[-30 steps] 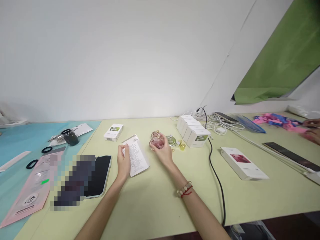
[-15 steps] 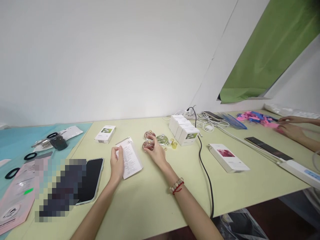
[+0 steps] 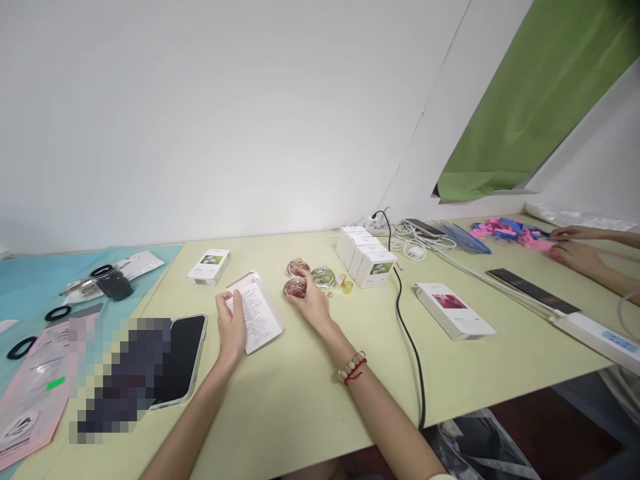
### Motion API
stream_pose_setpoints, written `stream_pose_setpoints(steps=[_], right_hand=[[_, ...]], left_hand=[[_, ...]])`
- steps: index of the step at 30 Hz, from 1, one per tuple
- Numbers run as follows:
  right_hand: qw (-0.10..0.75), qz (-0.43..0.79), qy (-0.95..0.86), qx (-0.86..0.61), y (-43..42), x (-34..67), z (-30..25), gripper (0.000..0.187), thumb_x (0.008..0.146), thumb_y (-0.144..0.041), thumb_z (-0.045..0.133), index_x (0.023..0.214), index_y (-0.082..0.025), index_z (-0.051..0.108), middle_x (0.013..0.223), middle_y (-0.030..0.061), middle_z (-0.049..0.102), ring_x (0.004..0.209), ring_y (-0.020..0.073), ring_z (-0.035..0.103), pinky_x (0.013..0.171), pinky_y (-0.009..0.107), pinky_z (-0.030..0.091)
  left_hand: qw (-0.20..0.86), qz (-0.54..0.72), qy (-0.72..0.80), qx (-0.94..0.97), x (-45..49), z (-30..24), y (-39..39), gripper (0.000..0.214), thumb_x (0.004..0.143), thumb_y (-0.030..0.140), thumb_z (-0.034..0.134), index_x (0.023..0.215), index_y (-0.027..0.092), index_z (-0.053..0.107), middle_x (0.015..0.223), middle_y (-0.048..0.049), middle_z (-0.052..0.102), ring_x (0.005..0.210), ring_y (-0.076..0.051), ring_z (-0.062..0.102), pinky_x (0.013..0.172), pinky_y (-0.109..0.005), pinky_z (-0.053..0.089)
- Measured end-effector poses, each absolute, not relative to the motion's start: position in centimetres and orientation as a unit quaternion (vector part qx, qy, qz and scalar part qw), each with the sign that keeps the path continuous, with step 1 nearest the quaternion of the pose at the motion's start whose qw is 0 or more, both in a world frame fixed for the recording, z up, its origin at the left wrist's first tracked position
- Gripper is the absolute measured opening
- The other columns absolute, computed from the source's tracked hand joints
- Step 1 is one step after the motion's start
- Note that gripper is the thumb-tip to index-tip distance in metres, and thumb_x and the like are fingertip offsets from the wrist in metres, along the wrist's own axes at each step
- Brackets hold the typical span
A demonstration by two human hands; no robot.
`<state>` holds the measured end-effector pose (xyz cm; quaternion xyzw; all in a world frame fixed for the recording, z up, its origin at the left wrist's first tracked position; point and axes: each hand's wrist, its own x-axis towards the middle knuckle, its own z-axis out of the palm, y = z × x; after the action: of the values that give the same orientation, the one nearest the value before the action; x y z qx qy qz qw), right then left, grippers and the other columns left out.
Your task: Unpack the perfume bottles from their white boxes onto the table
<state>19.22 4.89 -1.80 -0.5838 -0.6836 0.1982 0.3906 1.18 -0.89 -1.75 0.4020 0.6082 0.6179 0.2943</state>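
My left hand [image 3: 231,328] is closed around the left edge of a white carton [image 3: 259,315] printed with small text, its flap end pointing away from me. The fingers of my right hand [image 3: 316,305] grip a round clear glass bottle [image 3: 294,289] with reddish contents, low over the table. Just behind it is a second reddish round bottle [image 3: 299,267]. To the right of my fingers lies a round bottle with green contents [image 3: 324,276], and small gold-yellow caps [image 3: 347,287] sit beside that one.
White boxes [image 3: 364,257] form a row behind right; another box [image 3: 209,267] lies back left, and one with a red picture [image 3: 455,311] lies right. A black cable [image 3: 407,333] crosses the table. A phone [image 3: 183,360] lies left. Another person's hands [image 3: 580,253] work far right.
The view has shifted slightly. Both hands keep hold of the same carton and bottle, with little visible movement; the left fingers sit a little more apart from the thumb.
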Motion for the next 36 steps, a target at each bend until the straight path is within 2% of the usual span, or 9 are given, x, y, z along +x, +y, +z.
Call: stream_pose_setpoints(steps=[5, 10, 12, 16, 21, 28, 33, 36], right_hand=[[0.386, 0.193, -0.687, -0.584, 4.8, 19.1, -1.7, 0.063, 0.067, -0.03, 0.064, 0.125, -0.031, 0.039, 0.094, -0.0004, 0.064, 0.084, 0.0193, 0.06, 0.071, 0.031, 0.042], [0.406, 0.176, -0.681, -0.583, 4.8, 19.0, -1.8, 0.079, 0.067, -0.031, 0.064, 0.135, -0.03, 0.025, 0.112, 0.003, 0.059, 0.091, 0.0216, 0.06, 0.072, 0.032, 0.043], [0.413, 0.172, -0.683, -0.578, 4.8, 19.0, -1.8, 0.079, 0.068, -0.033, 0.063, 0.136, -0.031, 0.023, 0.11, 0.0027, 0.06, 0.09, 0.0221, 0.06, 0.071, 0.033, 0.043], [0.416, 0.157, -0.69, -0.57, 4.8, 18.8, -1.8, 0.07, 0.072, -0.035, 0.061, 0.134, -0.033, 0.028, 0.102, 0.0015, 0.064, 0.086, 0.0229, 0.061, 0.068, 0.033, 0.042], [0.41, 0.147, -0.693, -0.574, 4.7, 18.6, -1.9, 0.066, 0.073, -0.036, 0.06, 0.133, -0.032, 0.031, 0.099, 0.0027, 0.065, 0.084, 0.0245, 0.062, 0.067, 0.033, 0.042], [0.409, 0.147, -0.692, -0.577, 4.7, 18.5, -1.9, 0.061, 0.074, -0.037, 0.059, 0.13, -0.029, 0.036, 0.093, 0.0026, 0.066, 0.082, 0.0242, 0.062, 0.065, 0.033, 0.043], [0.44, 0.143, -0.692, -0.555, 4.7, 18.5, -1.8, 0.058, 0.074, -0.038, 0.059, 0.127, -0.03, 0.038, 0.106, 0.0023, 0.063, 0.092, 0.0217, 0.06, 0.069, 0.032, 0.045], [0.442, 0.138, -0.69, -0.557, 4.7, 18.5, -1.8, 0.058, 0.073, -0.038, 0.059, 0.126, -0.029, 0.04, 0.106, 0.0027, 0.063, 0.093, 0.0215, 0.06, 0.07, 0.032, 0.045]], left_hand=[[0.28, 0.617, 0.602, 0.423, 1.4, -1.6, -1.1, 0.036, 0.079, 0.059, 0.043, 0.08, 0.023, 0.041, 0.056, 0.0067, 0.038, 0.049, -0.012, 0.04, 0.047, -0.021, 0.029], [0.227, 0.621, 0.586, 0.468, 1.6, -1.1, -1.4, 0.029, 0.082, 0.05, 0.046, 0.074, 0.022, 0.042, 0.058, 0.0053, 0.038, 0.052, -0.012, 0.038, 0.052, -0.022, 0.031], [0.2, 0.62, 0.575, 0.496, 1.6, -0.9, -1.5, 0.024, 0.082, 0.044, 0.048, 0.073, 0.022, 0.043, 0.063, 0.0037, 0.041, 0.057, -0.013, 0.041, 0.058, -0.023, 0.034], [0.149, 0.607, 0.552, 0.553, 1.6, -0.6, -1.7, 0.02, 0.082, 0.037, 0.048, 0.069, 0.021, 0.045, 0.082, -0.0015, 0.05, 0.075, -0.015, 0.049, 0.071, -0.024, 0.037], [0.11, 0.576, 0.543, 0.6, 1.7, -0.5, -2.0, 0.018, 0.083, 0.033, 0.045, 0.071, 0.021, 0.049, 0.103, -0.006, 0.052, 0.08, -0.016, 0.053, 0.069, -0.025, 0.038], [0.073, 0.554, 0.544, 0.626, 1.6, -0.5, -1.9, 0.019, 0.086, 0.032, 0.042, 0.072, 0.02, 0.049, 0.102, -0.0064, 0.051, 0.076, -0.014, 0.054, 0.067, -0.024, 0.039], [0.053, 0.552, 0.543, 0.631, 1.3, -1.0, -1.5, 0.018, 0.088, 0.031, 0.04, 0.075, 0.02, 0.046, 0.097, -0.005, 0.05, 0.079, -0.014, 0.053, 0.07, -0.024, 0.04], [0.041, 0.553, 0.539, 0.634, 1.2, -1.2, -1.3, 0.018, 0.088, 0.03, 0.04, 0.074, 0.02, 0.044, 0.094, -0.0038, 0.049, 0.079, -0.014, 0.053, 0.07, -0.024, 0.041]])
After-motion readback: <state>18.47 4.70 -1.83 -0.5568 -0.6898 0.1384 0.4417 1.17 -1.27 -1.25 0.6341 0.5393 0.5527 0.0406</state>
